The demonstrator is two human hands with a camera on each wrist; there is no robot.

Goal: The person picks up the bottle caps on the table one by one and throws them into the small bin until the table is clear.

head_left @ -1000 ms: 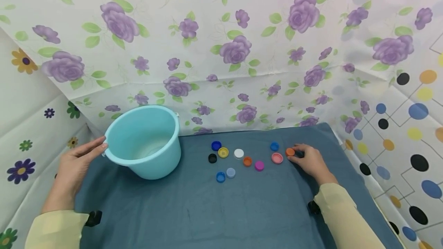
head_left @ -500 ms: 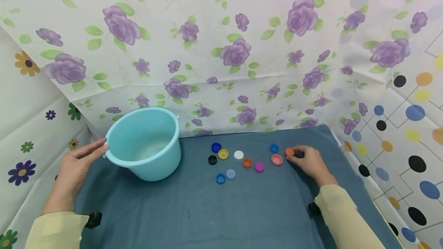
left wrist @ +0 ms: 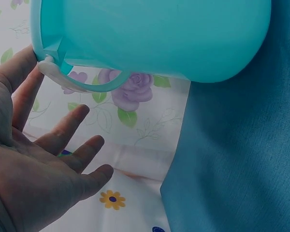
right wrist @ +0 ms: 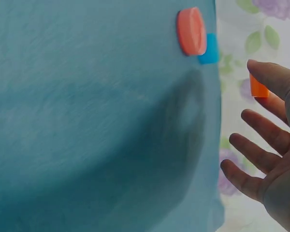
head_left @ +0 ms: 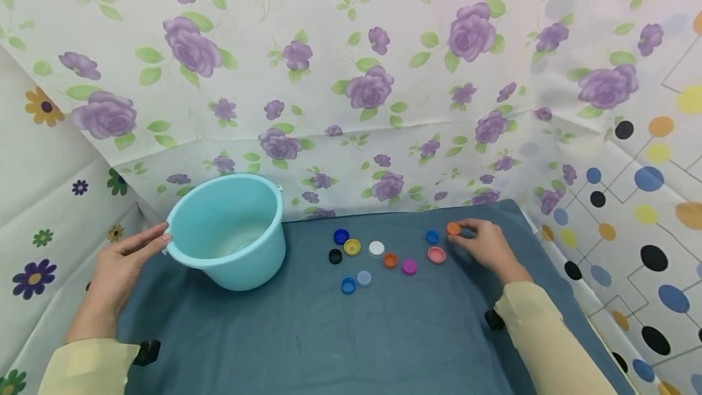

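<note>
At the left, my left hand (head_left: 117, 267) pinches the rim of a light blue bucket (head_left: 247, 270) between thumb and forefinger. Its other fingers spread apart beside the bucket's handle (left wrist: 101, 87) in the left wrist view. Over at the right, the thumb and forefinger of my right hand (head_left: 488, 249) pinch an orange bottle cap (head_left: 453, 228). In the right wrist view this orange cap (right wrist: 258, 88) is held above the cloth, the remaining fingers spread. Nearest to that hand lie a pink cap (head_left: 436, 255) and a blue cap (head_left: 432, 237).
Several more bottle caps lie mid-table, among them a white cap (head_left: 376, 249), a magenta cap (head_left: 409, 267), a yellow cap (head_left: 352, 247) and a black cap (head_left: 335, 256). Blue-grey cloth (head_left: 307, 334) covers the table. A flowered sheet (head_left: 329, 108) hangs behind.
My right hand has raised the orange cap off the cloth and moved slightly left. The left hand stays on the bucket's rim. The head view has shifted a little.
</note>
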